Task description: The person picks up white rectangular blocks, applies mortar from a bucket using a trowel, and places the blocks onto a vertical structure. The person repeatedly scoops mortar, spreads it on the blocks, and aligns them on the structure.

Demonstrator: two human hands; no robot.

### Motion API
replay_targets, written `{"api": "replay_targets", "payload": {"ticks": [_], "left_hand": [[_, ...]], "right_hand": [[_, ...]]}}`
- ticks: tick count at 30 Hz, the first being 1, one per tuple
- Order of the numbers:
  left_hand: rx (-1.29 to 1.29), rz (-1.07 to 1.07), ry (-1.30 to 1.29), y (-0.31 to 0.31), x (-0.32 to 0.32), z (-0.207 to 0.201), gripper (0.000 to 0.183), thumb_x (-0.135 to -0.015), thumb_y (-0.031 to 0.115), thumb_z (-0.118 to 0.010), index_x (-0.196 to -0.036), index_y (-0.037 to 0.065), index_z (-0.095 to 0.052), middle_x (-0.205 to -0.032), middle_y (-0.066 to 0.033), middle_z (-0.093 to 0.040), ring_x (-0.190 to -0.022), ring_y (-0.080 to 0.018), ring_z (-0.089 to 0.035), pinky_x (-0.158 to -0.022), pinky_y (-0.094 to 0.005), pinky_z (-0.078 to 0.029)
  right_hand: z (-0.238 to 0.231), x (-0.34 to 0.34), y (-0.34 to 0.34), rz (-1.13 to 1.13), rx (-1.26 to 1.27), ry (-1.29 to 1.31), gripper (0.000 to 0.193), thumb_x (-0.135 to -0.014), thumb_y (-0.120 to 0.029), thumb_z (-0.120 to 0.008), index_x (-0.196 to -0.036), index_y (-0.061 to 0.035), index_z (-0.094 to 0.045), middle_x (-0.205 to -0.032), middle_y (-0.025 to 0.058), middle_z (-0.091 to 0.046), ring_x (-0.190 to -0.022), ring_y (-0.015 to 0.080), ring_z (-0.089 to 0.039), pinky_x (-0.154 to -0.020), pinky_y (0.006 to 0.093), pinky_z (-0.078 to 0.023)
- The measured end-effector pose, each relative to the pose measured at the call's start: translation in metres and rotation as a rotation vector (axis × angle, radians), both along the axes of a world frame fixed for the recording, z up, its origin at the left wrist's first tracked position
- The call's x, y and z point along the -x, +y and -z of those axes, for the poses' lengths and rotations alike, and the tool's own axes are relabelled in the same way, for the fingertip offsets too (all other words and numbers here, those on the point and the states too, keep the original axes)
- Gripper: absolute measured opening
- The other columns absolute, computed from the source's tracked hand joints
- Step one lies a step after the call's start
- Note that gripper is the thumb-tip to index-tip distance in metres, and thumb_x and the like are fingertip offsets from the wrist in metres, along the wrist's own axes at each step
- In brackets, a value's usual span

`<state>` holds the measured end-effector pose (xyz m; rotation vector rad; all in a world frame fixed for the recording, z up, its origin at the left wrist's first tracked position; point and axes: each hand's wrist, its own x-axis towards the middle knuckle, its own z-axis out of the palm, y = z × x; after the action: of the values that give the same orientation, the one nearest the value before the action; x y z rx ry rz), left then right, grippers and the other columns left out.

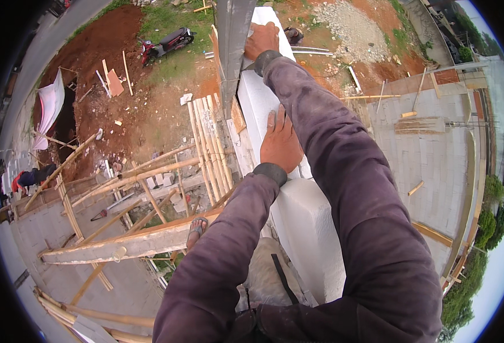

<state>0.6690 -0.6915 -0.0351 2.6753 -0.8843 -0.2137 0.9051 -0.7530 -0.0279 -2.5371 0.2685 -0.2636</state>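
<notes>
A row of white blocks (pixel 256 106) runs away from me along the top of a narrow wall. My left hand (pixel 281 146) lies on the block's top face, palm down with its fingers spread and pointing forward. Further off, my right hand (pixel 262 40) is closed over the left edge of the row beside a grey column (pixel 232 46); its fingertips are partly hidden there. Closer to me sits another white block (pixel 312 228), partly covered by my right forearm.
Bamboo poles (pixel 209 146) and a concrete beam (pixel 132 243) stand left of the wall, with my sandalled foot (pixel 196 230) on the beam. Grey block paneling (pixel 429 166) spreads on the right. A motorcycle (pixel 169 43) and another person (pixel 32 177) are far below.
</notes>
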Motion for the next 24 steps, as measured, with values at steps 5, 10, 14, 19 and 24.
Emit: {"api": "replay_targets", "payload": {"ticks": [5, 10, 14, 19, 24], "left_hand": [[0.266, -0.026, -0.057, -0.001, -0.002, 0.007, 0.054, -0.085, 0.022, -0.053, -0.127, -0.011, -0.056, -0.140, -0.0229, -0.047, -0.144, -0.0372, -0.025, -0.121, -0.0494, -0.013], [-0.002, 0.013, 0.005, -0.001, -0.003, 0.000, 0.059, -0.090, 0.029, -0.053, -0.136, -0.007, -0.049, -0.147, -0.0201, -0.041, -0.146, -0.0357, -0.021, -0.121, -0.0487, -0.012], [0.094, -0.030, 0.003, -0.003, -0.002, -0.001, 0.070, -0.094, 0.041, -0.052, -0.146, -0.003, -0.036, -0.154, -0.0174, -0.032, -0.148, -0.0338, -0.019, -0.121, -0.0478, -0.012], [0.204, -0.055, -0.011, -0.004, -0.002, 0.005, 0.076, -0.095, 0.044, -0.051, -0.151, -0.001, -0.027, -0.158, -0.0166, -0.026, -0.148, -0.0333, -0.018, -0.121, -0.0474, -0.012], [0.106, -0.023, 0.012, -0.004, -0.004, 0.002, 0.074, -0.094, 0.041, -0.053, -0.149, -0.003, -0.031, -0.157, -0.0180, -0.027, -0.148, -0.0347, -0.017, -0.121, -0.0491, -0.012]], "right_hand": [[0.007, 0.000, 0.002, 0.030, 0.055, 0.007, 0.055, -0.074, -0.043, -0.073, -0.120, -0.0128, -0.071, -0.119, 0.0213, -0.051, -0.118, 0.0366, -0.047, -0.100, 0.0435, -0.044], [0.020, 0.014, -0.010, -0.022, 0.186, 0.062, 0.034, -0.083, -0.027, -0.064, -0.113, -0.0126, -0.073, -0.114, 0.0187, -0.056, -0.114, 0.0342, -0.051, -0.099, 0.0452, -0.043], [0.018, 0.010, -0.027, -0.117, 0.232, 0.026, 0.027, -0.085, -0.021, -0.061, -0.106, -0.0156, -0.076, -0.111, 0.0156, -0.060, -0.113, 0.0334, -0.054, -0.099, 0.0448, -0.043], [0.006, -0.022, -0.049, -0.273, 0.172, 0.186, 0.022, -0.080, -0.027, -0.070, -0.098, -0.0152, -0.078, -0.115, 0.0164, -0.066, -0.116, 0.0367, -0.059, -0.096, 0.0474, -0.050], [0.010, -0.059, -0.054, -0.376, 0.196, 0.046, 0.030, -0.079, -0.026, -0.073, -0.107, -0.0153, -0.074, -0.117, 0.0142, -0.065, -0.114, 0.0368, -0.058, -0.097, 0.0480, -0.048]]}}
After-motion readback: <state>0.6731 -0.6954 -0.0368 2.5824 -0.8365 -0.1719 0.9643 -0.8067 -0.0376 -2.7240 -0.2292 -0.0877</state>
